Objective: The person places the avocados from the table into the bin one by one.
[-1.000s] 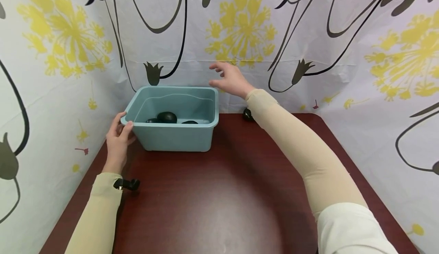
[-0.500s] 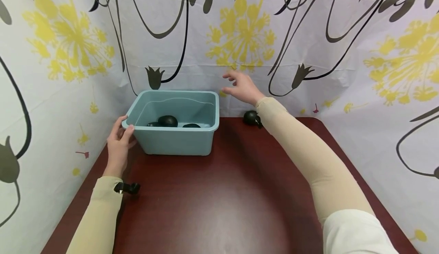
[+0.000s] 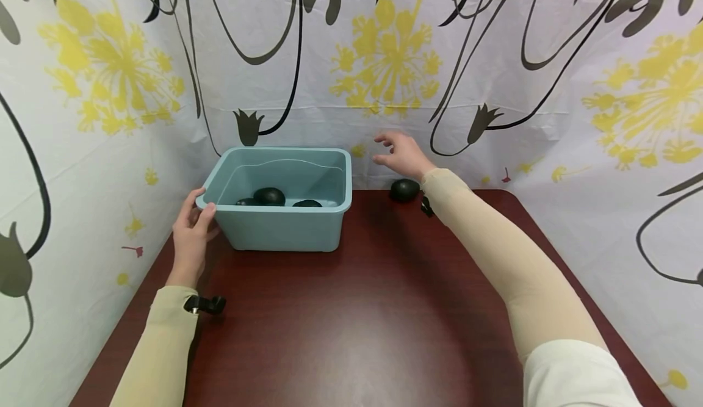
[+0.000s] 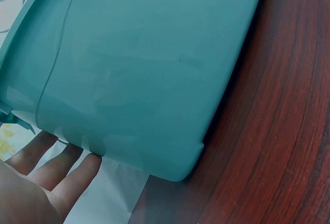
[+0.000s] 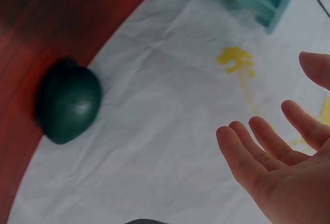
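Note:
My left hand (image 3: 189, 239) grips the near left corner of a light blue plastic bin (image 3: 280, 231), thumb at the front rim. In the left wrist view its fingers (image 4: 75, 180) lie against the outer wall. Inside the bin are dark green avocados (image 3: 269, 197), partly hidden by the front wall. Another glossy avocado (image 3: 404, 190) lies at the table's back edge, right of the bin. My right hand (image 3: 407, 157) is in the air just above it, fingers spread and loosely bent, holding nothing. In the right wrist view this avocado (image 5: 75, 105) is apart from the fingertips.
The dark red wooden table (image 3: 351, 309) extends in front of the bin. White patterned cloth (image 3: 384, 59) hangs close behind and along both sides. A black wrist strap (image 3: 204, 304) sits on the left sleeve.
My right hand has moved right and down, away from the bin and over the lone avocado, which has come into fuller view. The left hand stays on the bin's corner.

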Action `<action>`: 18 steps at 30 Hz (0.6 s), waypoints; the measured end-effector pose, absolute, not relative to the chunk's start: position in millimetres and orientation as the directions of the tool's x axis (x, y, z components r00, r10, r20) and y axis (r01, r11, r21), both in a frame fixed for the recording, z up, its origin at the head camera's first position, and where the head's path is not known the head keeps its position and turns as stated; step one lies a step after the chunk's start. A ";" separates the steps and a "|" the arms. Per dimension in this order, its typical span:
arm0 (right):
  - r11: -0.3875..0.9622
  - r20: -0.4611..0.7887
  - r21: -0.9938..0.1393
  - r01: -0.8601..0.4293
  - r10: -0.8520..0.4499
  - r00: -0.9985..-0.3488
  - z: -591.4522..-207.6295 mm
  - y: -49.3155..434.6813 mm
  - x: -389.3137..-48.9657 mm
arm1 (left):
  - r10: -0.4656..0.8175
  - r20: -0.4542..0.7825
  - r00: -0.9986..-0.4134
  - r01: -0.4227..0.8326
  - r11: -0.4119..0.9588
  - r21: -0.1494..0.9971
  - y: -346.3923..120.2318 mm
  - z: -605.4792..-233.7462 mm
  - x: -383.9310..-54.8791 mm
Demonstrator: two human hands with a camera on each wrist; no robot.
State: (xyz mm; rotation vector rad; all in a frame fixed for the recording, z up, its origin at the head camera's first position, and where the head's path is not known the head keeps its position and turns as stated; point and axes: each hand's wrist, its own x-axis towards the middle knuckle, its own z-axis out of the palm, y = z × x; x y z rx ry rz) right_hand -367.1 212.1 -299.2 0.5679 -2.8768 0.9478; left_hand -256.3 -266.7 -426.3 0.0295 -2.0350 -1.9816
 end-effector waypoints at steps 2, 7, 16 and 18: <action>0.749 0.148 -0.565 -0.346 -0.321 -0.936 -305.5 218.0 -367.7 | -0.219 0.202 -0.955 0.196 0.049 0.979 -267.0 -426.6 -256.1; 0.770 0.109 -0.557 -0.313 -0.305 -0.946 -321.5 235.1 -368.5 | -0.210 0.207 -0.955 0.201 0.053 0.978 -267.0 -427.6 -256.2; 0.813 0.056 -0.529 -0.242 -0.251 -0.966 -346.9 258.9 -381.0 | -0.212 0.199 -0.957 0.190 0.060 0.980 -266.4 -422.8 -251.7; 0.827 0.046 -0.511 -0.235 -0.246 -0.968 -350.0 260.9 -382.3 | -0.211 0.199 -0.957 0.191 0.060 0.980 -265.5 -420.6 -249.8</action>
